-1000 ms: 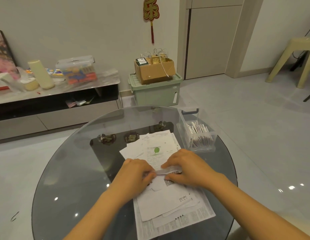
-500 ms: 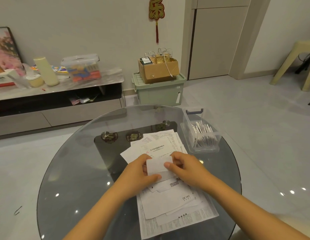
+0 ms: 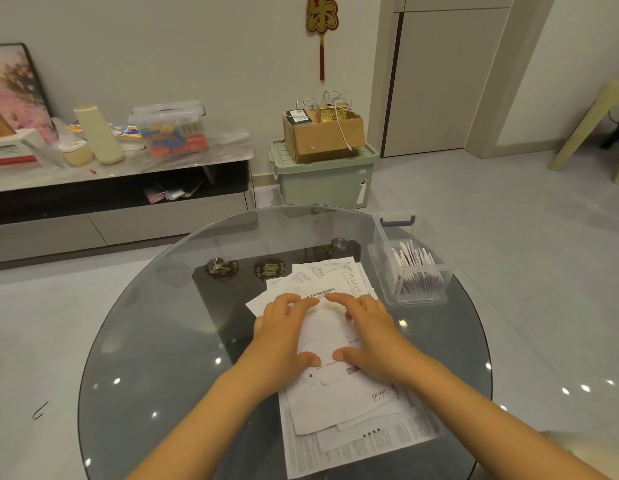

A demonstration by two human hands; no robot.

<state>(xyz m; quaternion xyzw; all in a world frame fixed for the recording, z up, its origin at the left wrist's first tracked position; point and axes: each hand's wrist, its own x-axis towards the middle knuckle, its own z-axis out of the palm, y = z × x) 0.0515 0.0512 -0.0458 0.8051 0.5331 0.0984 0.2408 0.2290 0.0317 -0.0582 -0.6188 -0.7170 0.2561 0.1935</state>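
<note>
A loose pile of white printed papers [image 3: 349, 420] lies on the round glass table [image 3: 155, 341]. On top of the pile sits a small white sheet [image 3: 323, 332]. My left hand [image 3: 283, 332] lies flat on its left side with fingers straight. On the sheet's right side my right hand [image 3: 370, 336] presses down the same way. Both thumbs point inward along the sheet's near edge.
A clear plastic bin [image 3: 410, 268] holding several small packets stands on the table's right side. Beyond the table are a green storage box [image 3: 323, 178] with a cardboard box on it, a low TV cabinet [image 3: 117, 192] and a plastic stool [image 3: 592, 133].
Both hands pinched a small folded paper above the pile before. Now the sheet lies on the pile and both hands have spread flat on it, further from me.
</note>
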